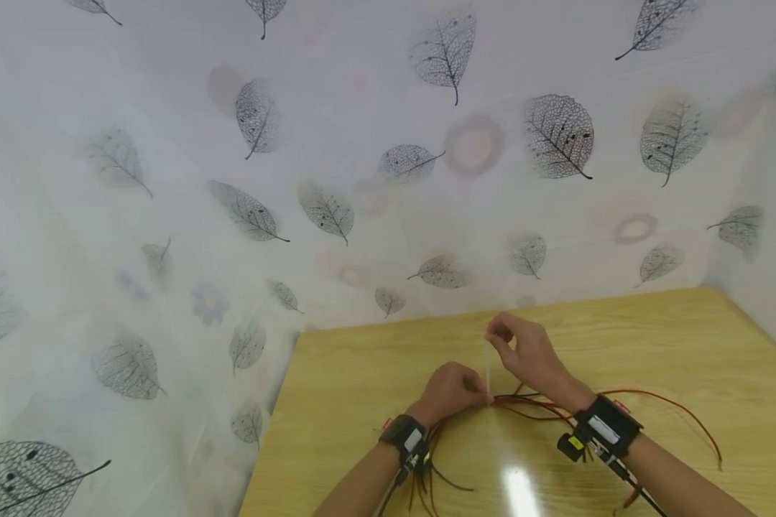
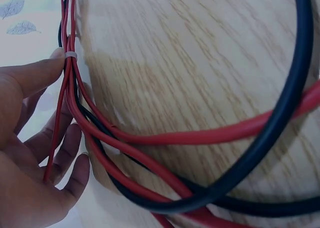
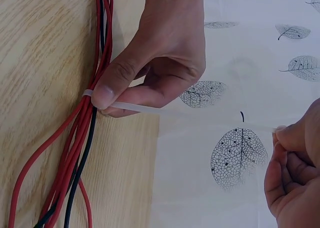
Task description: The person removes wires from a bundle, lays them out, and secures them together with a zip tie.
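A bundle of red and black wires (image 3: pixel 72 153) runs across the tabletop, with a white cable tie (image 3: pixel 145 108) looped snugly round it. My left hand (image 1: pixel 449 393) pinches the tie between thumb and forefinger right beside the bundle; the left wrist view shows the band (image 2: pixel 71 54) close to the thumb tip. Higher up and to the right, my right hand (image 1: pixel 530 352) pinches the free end of the tie between thumb and fingertip. The tail stretches straight between both hands. Part of the tie's head is hidden behind the left thumb.
The wooden table (image 1: pixel 362 380) meets a curtain (image 1: pixel 375 179) printed with leaves at its back and left. Loose wire ends fan out under both wrists, and one red wire (image 1: pixel 679 407) curves far to the right. Each wrist wears a strapped camera with a cable.
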`<act>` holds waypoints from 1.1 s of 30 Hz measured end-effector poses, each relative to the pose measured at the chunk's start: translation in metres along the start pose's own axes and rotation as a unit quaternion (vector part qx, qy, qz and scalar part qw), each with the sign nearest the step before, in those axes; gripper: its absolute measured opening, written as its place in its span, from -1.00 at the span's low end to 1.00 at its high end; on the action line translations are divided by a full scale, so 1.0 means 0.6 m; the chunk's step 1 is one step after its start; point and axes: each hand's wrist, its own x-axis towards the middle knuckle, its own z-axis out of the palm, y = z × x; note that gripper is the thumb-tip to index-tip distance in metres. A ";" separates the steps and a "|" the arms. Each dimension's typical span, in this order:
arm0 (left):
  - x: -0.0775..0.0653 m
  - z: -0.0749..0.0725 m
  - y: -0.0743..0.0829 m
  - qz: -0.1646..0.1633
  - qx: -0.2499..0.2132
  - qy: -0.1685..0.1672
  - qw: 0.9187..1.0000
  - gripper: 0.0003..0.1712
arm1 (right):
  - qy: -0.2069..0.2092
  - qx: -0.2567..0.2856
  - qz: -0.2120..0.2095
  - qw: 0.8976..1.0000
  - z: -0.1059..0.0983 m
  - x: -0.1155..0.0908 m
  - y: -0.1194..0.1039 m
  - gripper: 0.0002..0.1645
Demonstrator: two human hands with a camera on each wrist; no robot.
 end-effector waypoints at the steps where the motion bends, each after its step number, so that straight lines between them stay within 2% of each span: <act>1: 0.002 -0.001 0.002 0.003 0.007 0.000 1.000 -0.84 | -0.001 0.001 0.002 1.000 -0.001 0.000 0.000 -0.94; 8: 0.000 -0.004 0.013 0.002 0.032 -0.003 0.999 -0.82 | 0.001 -0.003 0.018 1.000 -0.001 -0.004 -0.003 -0.86; 14: -0.002 -0.002 0.022 0.002 0.042 -0.002 0.999 -0.82 | -0.005 0.002 0.012 1.000 -0.002 -0.007 -0.005 -0.84; 18: 0.001 -0.001 0.020 0.000 0.045 -0.004 0.999 -0.82 | -0.001 0.002 -0.002 1.000 -0.002 -0.008 -0.006 -0.89; 23: 0.004 0.001 0.011 0.022 0.054 -0.001 0.998 -0.83 | -0.012 -0.006 -0.003 1.000 -0.009 -0.008 -0.003 -0.90; 25: -0.002 0.000 0.000 0.028 0.042 0.008 0.999 -0.82 | -0.024 -0.012 0.002 1.000 -0.015 -0.012 0.000 -0.87; 27: -0.014 -0.007 -0.012 0.018 0.008 0.019 1.000 -0.79 | -0.035 -0.026 0.000 0.999 -0.023 -0.020 0.005 -0.82; 30: -0.035 -0.034 -0.032 0.002 -0.025 0.064 0.998 -0.73 | -0.035 -0.061 -0.016 0.997 -0.038 -0.036 0.020 -0.71; 31: -0.042 -0.046 -0.039 -0.005 -0.024 0.081 0.996 -0.72 | -0.029 -0.074 -0.022 0.997 -0.044 -0.041 0.026 -0.68; 33: -0.056 -0.072 -0.051 -0.016 0.006 0.121 0.992 -0.71 | -0.013 -0.098 -0.029 0.995 -0.055 -0.051 0.041 -0.64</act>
